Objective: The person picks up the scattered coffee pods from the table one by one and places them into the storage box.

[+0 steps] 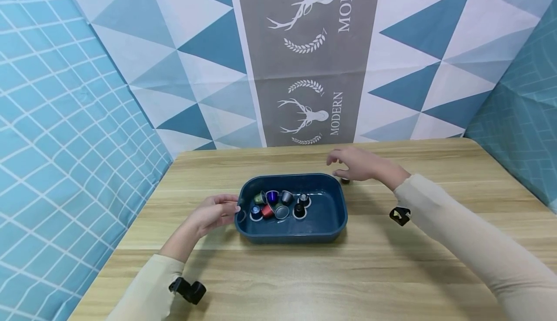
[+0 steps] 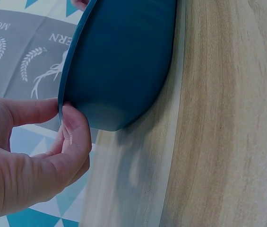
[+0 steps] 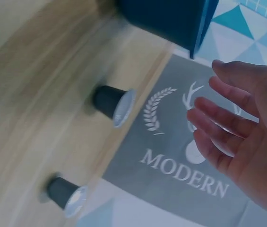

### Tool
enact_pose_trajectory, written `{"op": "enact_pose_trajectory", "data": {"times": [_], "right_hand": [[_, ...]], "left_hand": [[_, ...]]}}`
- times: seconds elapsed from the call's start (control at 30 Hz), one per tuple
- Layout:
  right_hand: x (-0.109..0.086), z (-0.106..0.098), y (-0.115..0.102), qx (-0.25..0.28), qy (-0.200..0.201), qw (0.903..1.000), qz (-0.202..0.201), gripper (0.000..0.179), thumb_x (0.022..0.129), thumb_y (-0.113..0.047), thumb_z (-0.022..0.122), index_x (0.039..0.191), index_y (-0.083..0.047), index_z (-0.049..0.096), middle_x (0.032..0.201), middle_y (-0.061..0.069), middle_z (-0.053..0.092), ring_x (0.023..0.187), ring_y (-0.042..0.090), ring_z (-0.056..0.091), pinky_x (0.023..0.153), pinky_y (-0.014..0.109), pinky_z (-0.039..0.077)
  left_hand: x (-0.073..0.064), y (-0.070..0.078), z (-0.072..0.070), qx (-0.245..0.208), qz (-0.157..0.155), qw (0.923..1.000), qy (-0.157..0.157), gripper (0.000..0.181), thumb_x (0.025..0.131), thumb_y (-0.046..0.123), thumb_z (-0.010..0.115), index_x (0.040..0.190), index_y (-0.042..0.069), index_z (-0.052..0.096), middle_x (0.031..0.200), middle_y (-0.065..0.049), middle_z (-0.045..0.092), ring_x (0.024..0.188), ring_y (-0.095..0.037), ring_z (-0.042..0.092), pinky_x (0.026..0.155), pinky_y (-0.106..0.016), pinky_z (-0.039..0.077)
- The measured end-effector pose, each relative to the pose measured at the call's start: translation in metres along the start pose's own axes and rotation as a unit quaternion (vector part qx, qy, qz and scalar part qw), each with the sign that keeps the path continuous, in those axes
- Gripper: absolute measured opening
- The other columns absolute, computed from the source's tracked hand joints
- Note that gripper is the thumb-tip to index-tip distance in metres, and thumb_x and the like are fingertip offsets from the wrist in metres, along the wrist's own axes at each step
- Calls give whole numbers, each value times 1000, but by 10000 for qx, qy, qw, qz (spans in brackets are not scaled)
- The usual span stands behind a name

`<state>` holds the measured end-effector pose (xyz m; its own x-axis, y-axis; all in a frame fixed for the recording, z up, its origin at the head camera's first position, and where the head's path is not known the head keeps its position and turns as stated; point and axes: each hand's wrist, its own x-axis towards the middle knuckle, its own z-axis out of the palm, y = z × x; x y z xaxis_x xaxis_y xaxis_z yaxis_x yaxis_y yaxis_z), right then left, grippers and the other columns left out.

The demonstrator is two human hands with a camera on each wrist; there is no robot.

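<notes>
A dark blue plastic tub [image 1: 296, 239] sits on the table with several coffee capsules in it, among them a red capsule [image 1: 267, 211], a blue-purple capsule [image 1: 272, 196] and a black capsule [image 1: 299, 211]. At the tub's left end, my left hand [image 1: 216, 211] pinches the rim between thumb and fingers, as the left wrist view [image 2: 43, 146] confirms. Past the far right corner, my right hand [image 1: 359, 163] hovers with spread, slightly bent fingers and nothing in them. Two dark capsules with silvery rims, one nearer the tub [image 3: 113, 105] and one farther off [image 3: 67, 195], are on the table by that hand.
The wooden table [image 1: 278, 282] carries the tub. Behind it hangs a patterned cloth [image 1: 304, 69] with deer heads. Blue tile-print sheets stand at the left [image 1: 65, 118] and right [image 1: 518, 108].
</notes>
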<state>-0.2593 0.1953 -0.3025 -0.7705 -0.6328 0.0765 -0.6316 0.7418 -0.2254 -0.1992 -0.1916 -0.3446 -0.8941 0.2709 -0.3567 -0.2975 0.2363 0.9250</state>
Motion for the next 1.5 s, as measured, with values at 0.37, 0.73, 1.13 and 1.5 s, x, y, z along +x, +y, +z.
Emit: {"op": "enact_pose_trajectory", "data": {"times": [0.37, 0.73, 1.13, 1.5], "right_hand": [[-8, 24, 14, -522, 661, 9962, 209, 31, 89, -21, 68, 116, -6, 63, 115, 14, 63, 108, 30, 61, 91, 46, 51], [-14, 44, 28, -499, 789, 9950, 353, 28, 90, -19, 66, 112, -3, 64, 110, 17, 64, 102, 33, 62, 89, 47, 51], [-15, 49, 34, -300, 526, 9971, 460, 28, 88, -14, 67, 114, -2, 62, 112, 18, 62, 103, 33, 60, 90, 48, 50], [-11, 50, 36, -269, 372, 9973, 573, 26, 90, -12, 65, 114, -3, 62, 113, 17, 62, 103, 30, 60, 90, 47, 51]], "left_hand": [[-2, 1, 0, -25, 36, 10000, -18, 51, 92, 7, 56, 136, -10, 37, 111, -7, 57, 92, -8, 62, 81, -21, 54], [-3, -1, 0, -45, 16, 10000, 20, 51, 92, 8, 57, 136, -9, 38, 109, -5, 58, 91, -8, 62, 80, -21, 54], [-2, -4, -1, -13, -37, 10000, 83, 50, 92, 8, 57, 135, -8, 39, 109, -6, 58, 92, -9, 61, 80, -22, 54], [-3, -2, 0, -70, -16, 10000, 56, 49, 92, 7, 57, 135, -8, 39, 107, -5, 59, 91, -8, 61, 80, -22, 53]]}}
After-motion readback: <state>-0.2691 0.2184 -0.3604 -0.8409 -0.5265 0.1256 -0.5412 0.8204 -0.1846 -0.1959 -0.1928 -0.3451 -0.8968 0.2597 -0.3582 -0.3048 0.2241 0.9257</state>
